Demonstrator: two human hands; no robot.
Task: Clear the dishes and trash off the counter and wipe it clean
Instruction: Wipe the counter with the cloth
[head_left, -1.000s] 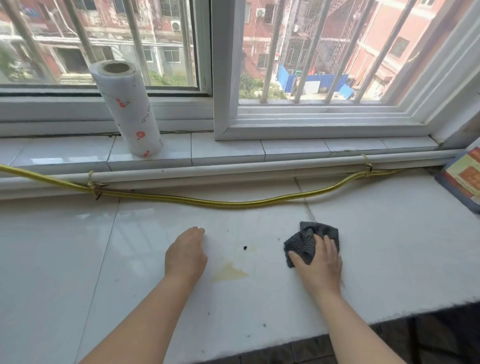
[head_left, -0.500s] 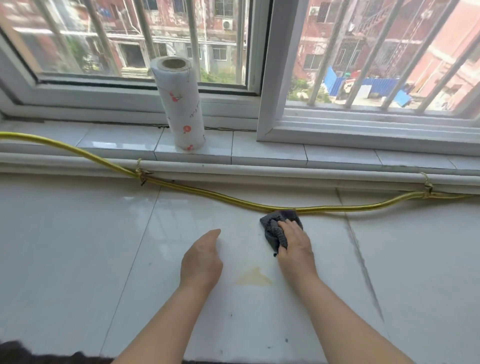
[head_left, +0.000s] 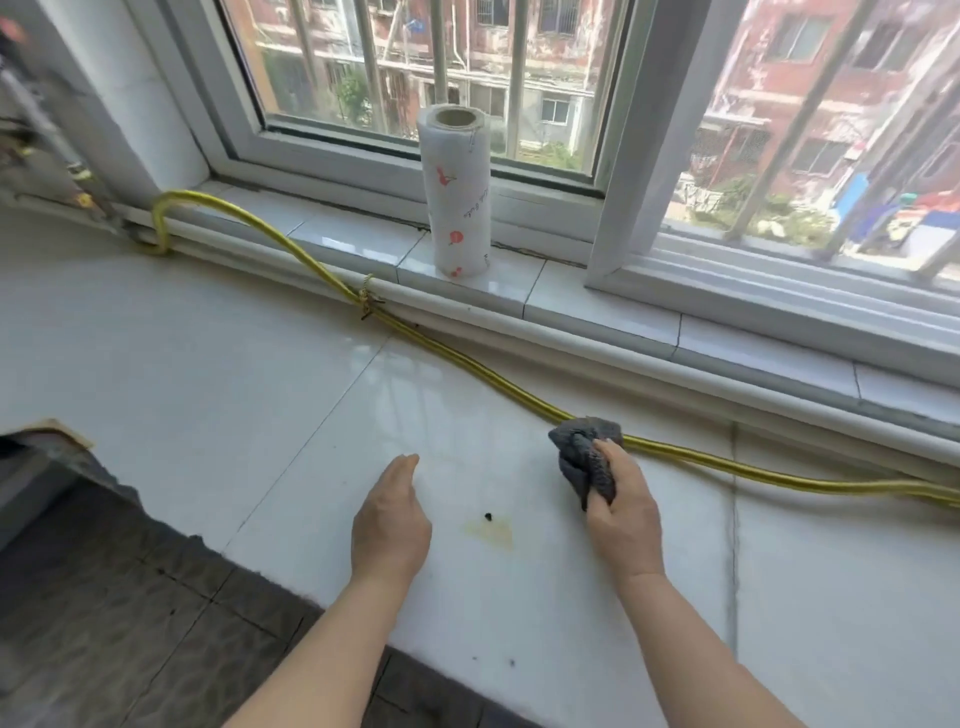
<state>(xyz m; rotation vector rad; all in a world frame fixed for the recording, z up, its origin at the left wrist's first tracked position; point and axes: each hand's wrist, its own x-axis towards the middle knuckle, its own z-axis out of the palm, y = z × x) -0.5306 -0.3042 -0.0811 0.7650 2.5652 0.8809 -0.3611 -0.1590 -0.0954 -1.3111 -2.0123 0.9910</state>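
**Change:** a second ago the cloth (head_left: 584, 457) lay spread under the right hand (head_left: 623, 514), to the right of the yellow stain (head_left: 491, 535). We now find it bunched up and carried to the far side, against the yellow hose (head_left: 467, 369). Our view has also swung left, toward the corner of the counter (head_left: 208, 374).

**Meaning for the task:** the stain and the black speck (head_left: 488, 516) just beyond it remain unwiped. No dishes or trash are in sight, so we judge wiping to be the step in hand — and only partly done.

**Right hand:** fingers and thumb are curled round the cloth, gripping it in a wad. The wad's far edge overlaps the hose. Whether the cloth presses on the counter we cannot tell.

**Left hand** (head_left: 389, 525)**:** fingers straight and together, palm down, holding nothing. It sits left of the stain, on or just over the counter — we cannot tell which.

**Also present:** a paper towel roll (head_left: 457, 192), upright on the windowsill (head_left: 597, 312), well apart from both hands.
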